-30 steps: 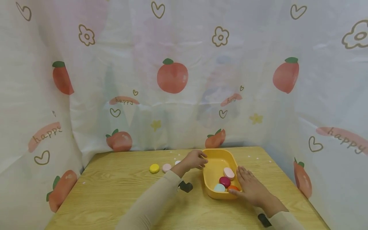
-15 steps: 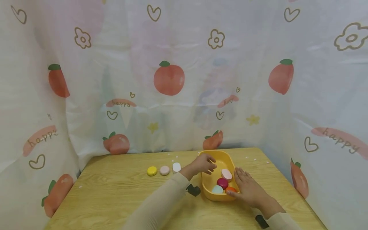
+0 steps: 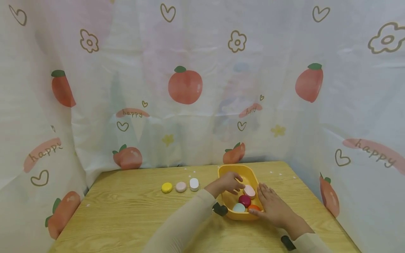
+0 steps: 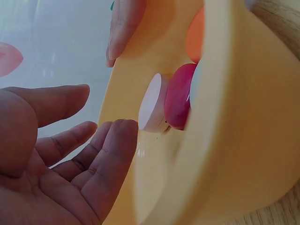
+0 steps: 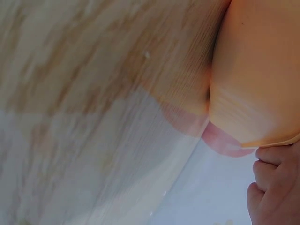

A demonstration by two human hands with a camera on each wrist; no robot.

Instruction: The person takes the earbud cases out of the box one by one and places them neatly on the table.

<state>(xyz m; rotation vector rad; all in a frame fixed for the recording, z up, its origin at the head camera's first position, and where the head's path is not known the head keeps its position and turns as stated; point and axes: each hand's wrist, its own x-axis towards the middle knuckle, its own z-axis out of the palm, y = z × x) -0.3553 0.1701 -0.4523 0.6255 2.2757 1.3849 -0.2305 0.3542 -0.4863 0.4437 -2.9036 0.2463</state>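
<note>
Box, yellow and open-topped with rounded corners, stands on the right half of a wood-grain table. Four small pieces lie inside, gathered towards its near right part: a light pink oval, a dark red piece, a pale green piece and an orange piece. The light pink oval is tilted and lies against the dark red piece. The left hand is over the box, its thumb apart from the loosely bent fingers and nothing between them; the fingertips are just beside the light pink oval, and contact cannot be confirmed. The right hand lies along the right side of the box, fingers extended and close together at the rim, thumb over the near right corner; whether that thumb touches the orange piece cannot be told. Left of the box, apart from it, three pieces sit in a row on the table: a yellow round, a dusty pink round and, nearest the box, a white oval. Behind the table hangs a pale curtain printed with red fruit, hearts and flowers.
</note>
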